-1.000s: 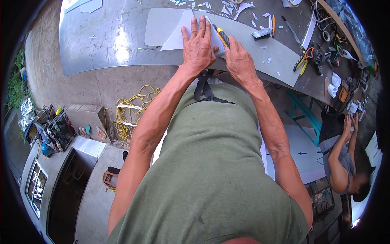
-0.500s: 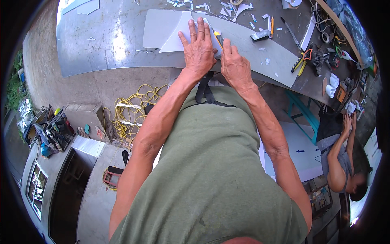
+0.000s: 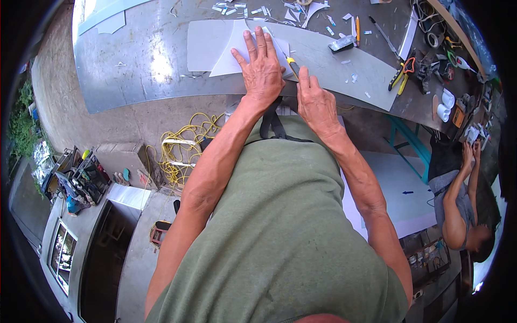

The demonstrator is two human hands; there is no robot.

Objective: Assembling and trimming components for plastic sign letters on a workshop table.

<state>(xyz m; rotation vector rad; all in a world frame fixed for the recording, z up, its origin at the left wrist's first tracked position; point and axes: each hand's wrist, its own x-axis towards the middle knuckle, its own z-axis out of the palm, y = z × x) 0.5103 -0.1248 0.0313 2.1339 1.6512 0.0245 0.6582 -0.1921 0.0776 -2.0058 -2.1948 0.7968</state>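
My left hand (image 3: 263,72) lies with fingers stretched out, pressing a white sheet (image 3: 226,60) down onto a grey flat board (image 3: 344,63). Just to its right, my right hand (image 3: 316,103) is closed round a yellow-and-black utility knife (image 3: 293,66). The knife slants up and left, its tip end at the right edge of the white sheet. Part of the sheet is hidden under my left hand, and most of the handle's rear is inside my right.
The board rests on a metal-topped table (image 3: 129,59). Beyond lie white scraps (image 3: 258,11), a clear-wrapped block (image 3: 342,43), a pencil (image 3: 357,29) and pliers (image 3: 402,78). A yellow cord (image 3: 180,151) is heaped on the floor at left. Another person (image 3: 458,199) works at right.
My right hand has drawn the knife a little toward me along the sheet's edge. My left hand stays pressed on the sheet. The whole view has shifted slightly.
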